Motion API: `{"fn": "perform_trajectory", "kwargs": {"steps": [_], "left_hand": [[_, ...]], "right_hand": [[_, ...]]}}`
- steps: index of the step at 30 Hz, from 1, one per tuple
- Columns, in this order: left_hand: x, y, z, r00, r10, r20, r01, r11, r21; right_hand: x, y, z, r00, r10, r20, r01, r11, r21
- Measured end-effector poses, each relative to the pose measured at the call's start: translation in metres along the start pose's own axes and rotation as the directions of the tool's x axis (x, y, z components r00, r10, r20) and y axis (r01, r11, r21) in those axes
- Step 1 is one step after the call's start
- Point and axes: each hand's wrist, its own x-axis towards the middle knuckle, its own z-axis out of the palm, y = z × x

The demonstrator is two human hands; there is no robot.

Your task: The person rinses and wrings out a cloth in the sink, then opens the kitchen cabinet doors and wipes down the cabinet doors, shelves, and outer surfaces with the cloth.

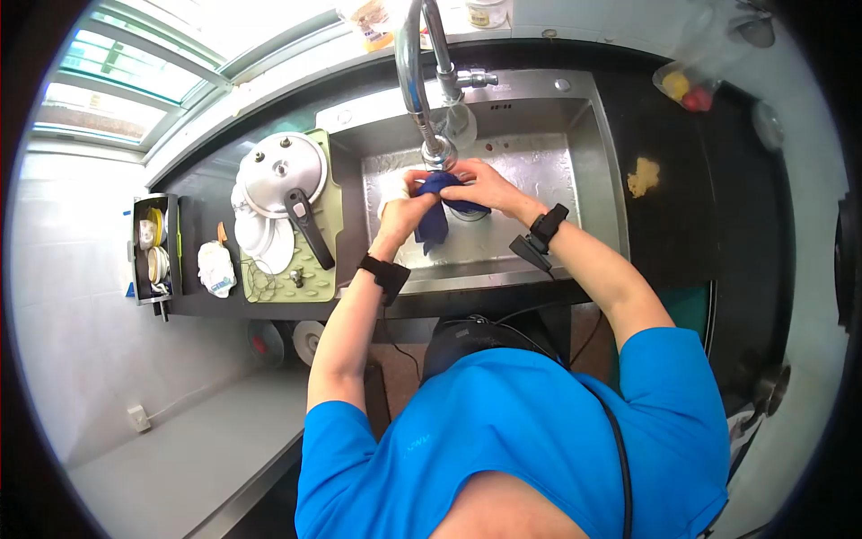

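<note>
A dark blue cloth (432, 226) hangs under the end of the chrome faucet (411, 76), over the steel sink (549, 235). My left hand (408, 205) grips the cloth from the left, its thumb and fingers pinched on the fabric near the spout. From the right, my right hand (488, 190) pinches the same cloth at about the same height. Part of the cloth drapes to the right below my right hand, partly over a round object in the sink that I cannot make out.
Left of the sink, a pressure cooker lid (281, 173) and white dishes (269, 245) lie on a green mat (328, 202). Further left are a white cloth (215, 268) and a dish rack (154, 247). A yellowish lump (643, 177) sits on the right counter.
</note>
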Motion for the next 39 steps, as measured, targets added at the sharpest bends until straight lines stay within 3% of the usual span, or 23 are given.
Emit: {"fn": "perform_trajectory", "kwargs": {"steps": [1, 3, 5, 6, 7, 8, 9, 11, 13, 14, 15, 17, 19, 20, 21, 24, 25, 27, 31, 34, 35, 37, 39], "left_hand": [[0.004, 0.004, 0.000, 1.000, 0.004, 0.003, -0.004, 1.000, 0.003], [0.006, 0.009, 0.001, 0.990, -0.098, -0.099, 0.051, 0.918, -0.394], [0.006, 0.009, 0.003, 0.987, -0.136, -0.087, 0.083, 0.889, -0.451], [0.006, 0.009, 0.004, 0.983, -0.152, -0.099, 0.087, 0.873, -0.480], [0.008, 0.010, 0.005, 0.980, -0.167, -0.110, 0.089, 0.857, -0.507], [0.008, 0.011, 0.005, 0.980, -0.167, -0.106, 0.092, 0.861, -0.501], [0.005, 0.013, 0.006, 0.986, -0.118, -0.120, 0.056, 0.903, -0.427], [-0.002, 0.016, 0.009, 0.989, -0.068, -0.130, 0.019, 0.939, -0.345], [-0.018, 0.023, 0.015, 0.987, 0.037, -0.159, -0.036, 0.999, 0.008], [-0.032, 0.037, 0.020, 0.982, 0.071, -0.176, -0.036, 0.980, 0.197], [-0.031, 0.031, 0.017, 0.983, 0.077, -0.169, -0.042, 0.978, 0.203], [-0.025, 0.010, 0.007, 0.994, 0.057, -0.089, -0.063, 0.996, -0.064], [-0.027, 0.020, 0.006, 0.997, -0.001, -0.076, -0.016, 0.977, -0.214], [-0.023, 0.017, 0.004, 0.993, -0.052, -0.105, 0.019, 0.954, -0.300], [-0.018, 0.011, 0.002, 0.986, -0.107, -0.129, 0.050, 0.922, -0.385], [0.000, 0.005, -0.002, 0.982, -0.162, -0.095, 0.075, 0.804, -0.590], [0.004, 0.006, -0.003, 0.974, -0.218, -0.066, 0.116, 0.724, -0.680], [0.008, 0.003, -0.005, 0.979, -0.204, -0.023, 0.106, 0.598, -0.794], [0.021, -0.004, 0.002, 0.934, -0.353, -0.064, 0.146, 0.536, -0.832], [0.031, -0.009, 0.000, 0.951, -0.308, -0.017, 0.172, 0.573, -0.801], [0.033, -0.017, -0.002, 0.970, -0.238, 0.040, 0.174, 0.577, -0.798], [0.006, 0.015, 0.010, 0.941, -0.334, -0.052, 0.181, 0.628, -0.757], [-0.014, 0.026, 0.010, 0.969, -0.247, -0.021, 0.214, 0.877, -0.430]], "right_hand": [[0.001, 0.010, 0.002, 0.996, 0.004, -0.086, 0.007, 0.992, 0.124], [0.004, 0.036, 0.010, 0.968, 0.045, -0.248, 0.050, 0.930, 0.364], [0.006, 0.055, 0.016, 0.972, -0.037, -0.234, 0.094, 0.967, 0.238], [0.002, 0.048, 0.024, 0.914, 0.376, -0.151, -0.245, 0.810, 0.532], [0.004, 0.045, 0.030, 0.721, 0.691, 0.052, -0.497, 0.464, 0.734], [0.012, 0.048, 0.040, 0.625, 0.755, 0.200, -0.472, 0.161, 0.867], [0.015, 0.046, 0.043, 0.628, 0.752, 0.201, -0.467, 0.157, 0.870], [0.020, 0.041, 0.048, 0.860, 0.431, 0.275, -0.302, -0.006, 0.953], [0.050, 0.053, 0.050, 0.854, 0.498, 0.148, -0.164, -0.012, 0.986], [0.078, 0.090, 0.045, 0.918, 0.331, 0.219, -0.226, -0.018, 0.974], [0.094, 0.110, 0.040, 0.947, 0.155, 0.282, -0.284, -0.008, 0.959], [0.089, 0.103, 0.030, 0.928, 0.194, 0.319, -0.323, -0.012, 0.946], [0.084, 0.110, 0.024, 0.903, 0.399, 0.159, -0.184, 0.027, 0.983], [0.078, 0.115, 0.015, 0.825, 0.495, 0.274, -0.197, -0.202, 0.959], [0.068, 0.107, 0.011, 0.825, 0.496, 0.272, -0.194, -0.203, 0.960], [0.040, 0.093, 0.007, 0.583, 0.806, -0.101, -0.377, 0.378, 0.845], [0.035, 0.093, -0.002, 0.576, 0.811, -0.102, -0.382, 0.377, 0.844], [0.027, 0.088, -0.023, 0.737, 0.591, -0.327, -0.239, 0.681, 0.692], [0.021, 0.047, -0.033, 0.697, 0.195, -0.690, 0.101, 0.926, 0.364], [0.007, 0.046, -0.017, 0.658, 0.751, -0.051, -0.340, 0.357, 0.870], [0.010, 0.047, -0.003, 0.622, 0.774, 0.117, -0.386, 0.173, 0.906], [0.016, 0.056, 0.015, 0.803, 0.545, 0.240, -0.303, 0.027, 0.953], [0.033, 0.061, 0.024, 0.796, 0.562, 0.226, -0.254, -0.029, 0.967]]}}
